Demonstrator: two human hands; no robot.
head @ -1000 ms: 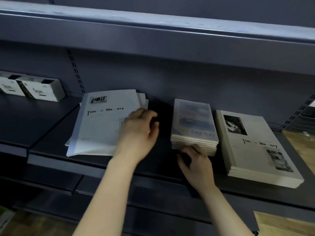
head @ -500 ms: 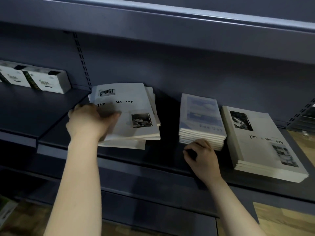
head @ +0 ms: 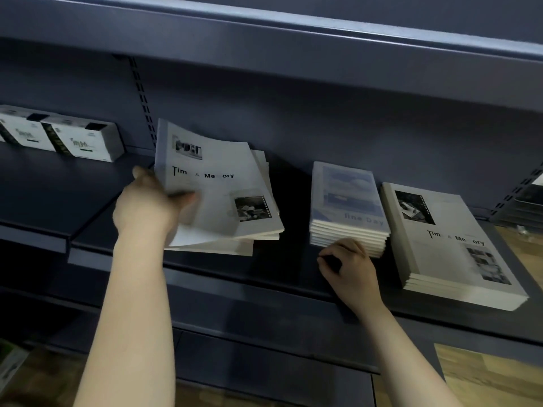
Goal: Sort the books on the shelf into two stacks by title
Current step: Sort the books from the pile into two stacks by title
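Observation:
On the dark shelf lie three piles of books. My left hand grips the left edge of the top white "Time & Memory" book and tilts it up off the loose left pile. In the middle stands a neat stack of pale blue "fine Day" books. My right hand rests with curled fingers on the shelf against the front of that stack, holding nothing. At the right lies a second neat stack of "Time & Memory" books.
Two white boxes lie at the back left of the neighbouring shelf section. An upper shelf overhangs the books. Slotted uprights run down the back panel. Wooden floor shows at the lower right.
My left hand moved from the right side of the left pile to its left edge, took hold of the top book and has lifted that edge. My right hand stayed put.

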